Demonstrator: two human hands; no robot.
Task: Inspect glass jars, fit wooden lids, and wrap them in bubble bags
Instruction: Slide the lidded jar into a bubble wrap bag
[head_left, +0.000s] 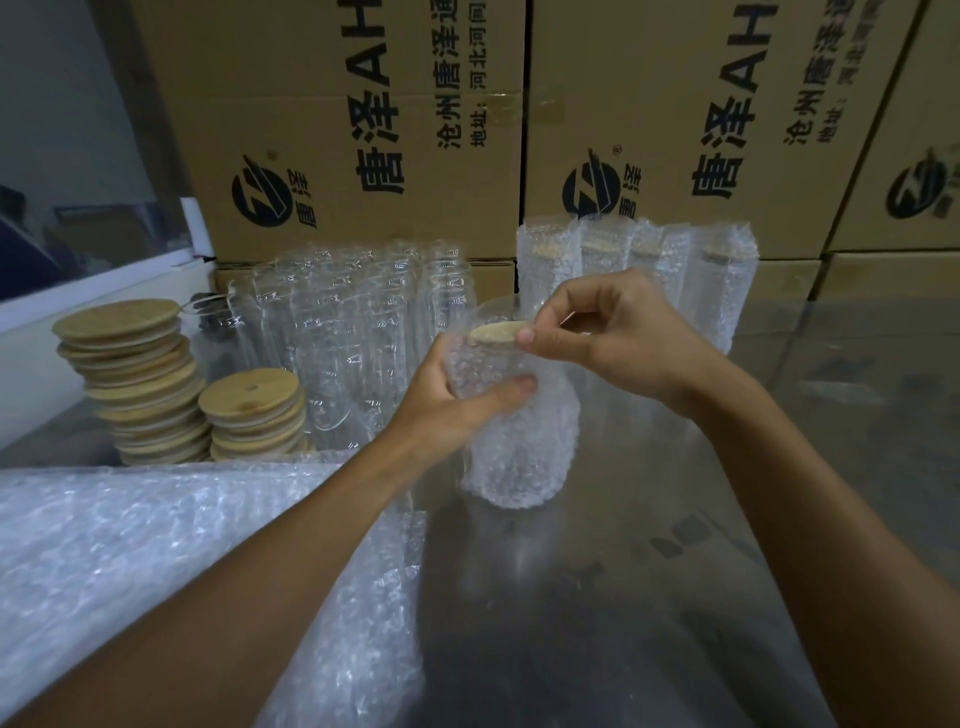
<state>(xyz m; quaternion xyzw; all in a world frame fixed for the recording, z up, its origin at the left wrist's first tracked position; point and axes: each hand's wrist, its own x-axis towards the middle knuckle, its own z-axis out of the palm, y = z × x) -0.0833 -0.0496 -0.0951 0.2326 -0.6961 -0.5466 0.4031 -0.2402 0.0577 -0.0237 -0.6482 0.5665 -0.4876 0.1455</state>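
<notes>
Cardboard boxes (363, 130) printed with dark characters wall off the far edge of the shiny metal table (649, 597), their tops cut off by the frame. Bare tabletop lies open to the right and in the near middle. A heap of bubble bags (130, 545) covers the near left corner and runs out of view at the left and bottom edges. At the back left stands a cluster of bare glass jars (353, 332), clear and hard to tell apart. Right of them, against the boxes, stands a row of wrapped jars (639, 270), partly hidden by the right hand (608, 338). Two stacks of round wooden lids (150, 379) sit at the far left. In the middle, one lidded jar (519, 447) stands in a bubble bag, its glass blurred by the wrap. The left hand (457, 400) grips its upper part; the right hand pinches the bag's mouth by the lid (496, 332)
</notes>
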